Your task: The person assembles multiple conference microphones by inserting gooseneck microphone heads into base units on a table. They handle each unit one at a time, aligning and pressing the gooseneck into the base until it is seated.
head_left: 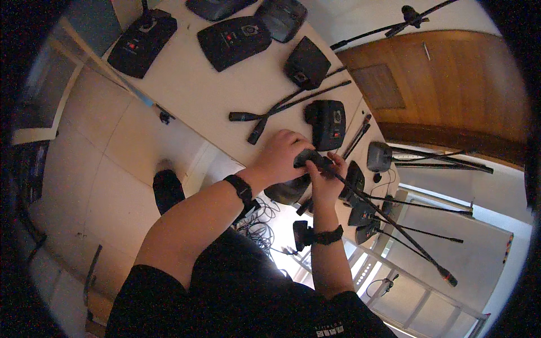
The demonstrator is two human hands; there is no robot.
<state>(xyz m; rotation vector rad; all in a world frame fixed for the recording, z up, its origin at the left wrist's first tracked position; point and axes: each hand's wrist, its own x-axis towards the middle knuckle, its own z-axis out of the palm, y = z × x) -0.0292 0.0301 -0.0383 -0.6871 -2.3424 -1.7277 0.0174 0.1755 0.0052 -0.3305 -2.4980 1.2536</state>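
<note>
Both hands are together at the table's near edge, on the thick black end of a gooseneck microphone [389,218]. My left hand [284,153] wraps its fingers round that end. My right hand [326,183] pinches it where the thin stem begins, thumb and fingers closed. From there the stem slants down to the right, to a tip with a red ring. Just beyond my hands sits a black microphone base [329,125] with a small red mark. Another dark base [288,190] is partly hidden under my hands.
Two loose gooseneck stems [284,107] lie crossed on the pale table [186,73]. Several black bases, including a wide one [234,42], stand toward the far side. More bases with stems [360,217] crowd the right end. Tangled cables [259,225] lie below the edge.
</note>
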